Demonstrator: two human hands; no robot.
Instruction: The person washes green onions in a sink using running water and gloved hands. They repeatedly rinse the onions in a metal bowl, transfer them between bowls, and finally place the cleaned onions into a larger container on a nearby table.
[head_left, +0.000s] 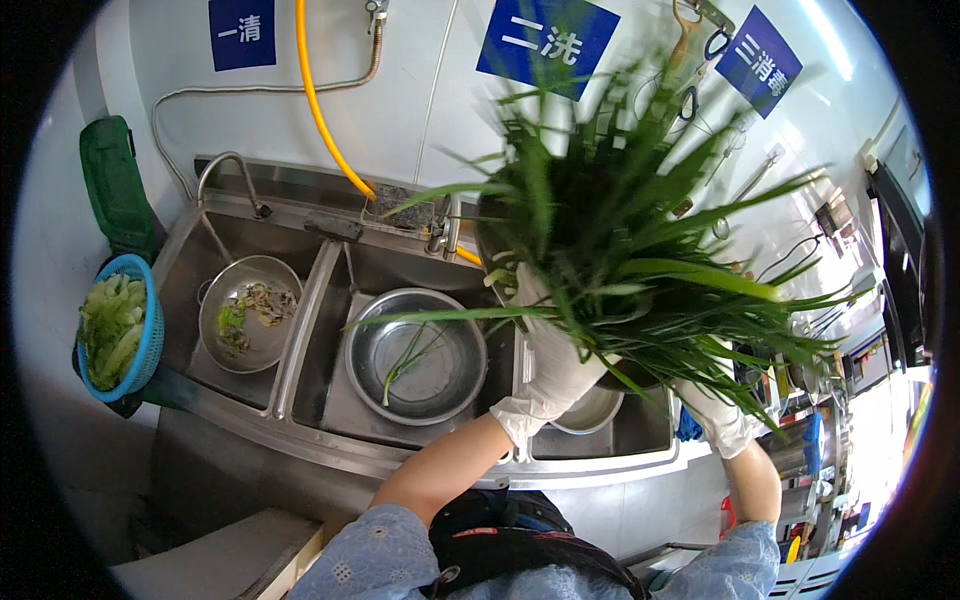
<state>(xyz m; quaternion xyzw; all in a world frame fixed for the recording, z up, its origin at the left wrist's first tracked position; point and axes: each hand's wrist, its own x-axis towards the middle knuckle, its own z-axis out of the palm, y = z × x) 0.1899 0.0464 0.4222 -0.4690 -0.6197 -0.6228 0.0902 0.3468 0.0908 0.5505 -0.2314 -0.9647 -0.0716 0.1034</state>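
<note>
A large, blurred heap of long flat green leaves (660, 277), like garlic greens or scallions, is held up over the right side of the sink. Beneath it shows part of a dark round container (491, 225), mostly hidden by the leaves. My left hand (559, 356), in a white glove, grips this load from the near left. On the right side my right hand (709, 409), gloved too, supports it, its fingers covered by leaves. In the middle basin, a metal bowl (358, 375) holds a few loose green stalks (405, 364) and what looks like water.
The left basin has a metal bowl (259, 352) of vegetable scraps. A blue plastic basket (154, 330) of lettuce sits by a green bin lid (112, 184). Another bowl (592, 412) stands in the right basin. Faucets (232, 157) and a yellow hose (315, 105) rise behind.
</note>
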